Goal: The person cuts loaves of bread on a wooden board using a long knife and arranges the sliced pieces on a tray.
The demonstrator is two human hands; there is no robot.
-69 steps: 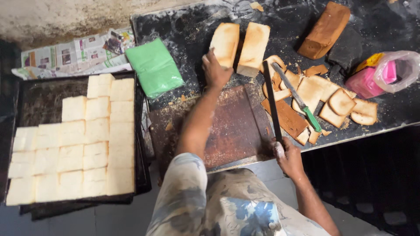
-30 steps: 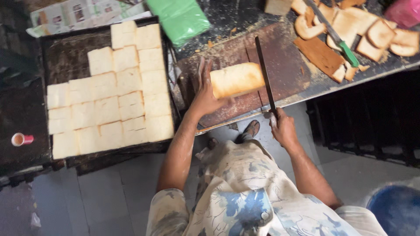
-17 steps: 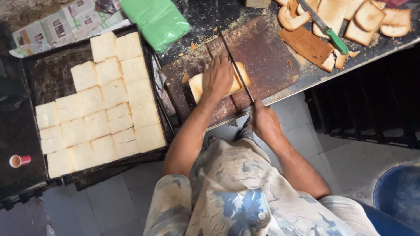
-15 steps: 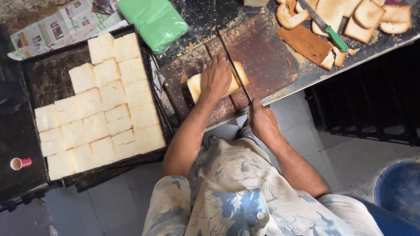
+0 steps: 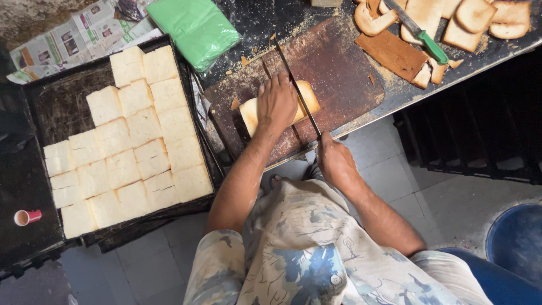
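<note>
Since earlier, loaf [image 5: 307,93] now beneath left hand [image 5: 276,101], pale, crust-trimmed; right hand [image 5: 334,160] fingers clenched round long knife [image 5: 296,87].

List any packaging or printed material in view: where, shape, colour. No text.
Green plastic bag: top centre on the dark worktop, flat, crumpled, plain.
Printed newspaper sheets: top left, behind the black baking tray, pale with small colour pictures.
No screens or signs.

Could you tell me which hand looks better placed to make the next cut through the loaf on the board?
Probably the right hand: it grips the long knife, whose blade lies across the loaf. The left hand lies flat on the loaf, steadying it on the board.
</note>
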